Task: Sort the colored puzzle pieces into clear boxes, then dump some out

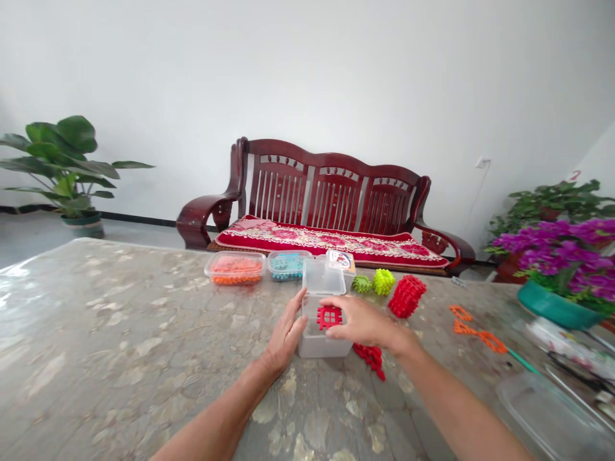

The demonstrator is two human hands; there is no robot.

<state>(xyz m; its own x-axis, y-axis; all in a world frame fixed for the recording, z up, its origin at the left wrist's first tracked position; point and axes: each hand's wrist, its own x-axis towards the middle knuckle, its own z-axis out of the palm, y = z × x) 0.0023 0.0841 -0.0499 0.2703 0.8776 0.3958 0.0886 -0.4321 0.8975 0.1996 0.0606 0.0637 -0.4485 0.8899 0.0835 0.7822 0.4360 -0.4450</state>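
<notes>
My right hand (361, 320) grips a red lattice building piece (329, 317) between thumb and fingers, over the mouth of a clear plastic box (324, 347). The box's hinged lid (323, 276) stands raised at its far side. Against the left wall of this box my left hand (287, 333) holds on, thumb near the rim and fingers stretched along the side. More red pieces (369, 360) lie linked on the table just right of the box. What is inside the box is hard to make out.
Behind stand a tub of orange pieces (235, 269), a tub of blue pieces (289, 266) and a labelled box (342, 259). Green (362, 283), yellow-green (383, 282) and red (407, 296) assembled shapes sit rightward. Orange pieces (480, 336), a clear lid (548, 410) and a flowerpot (560, 304) are far right.
</notes>
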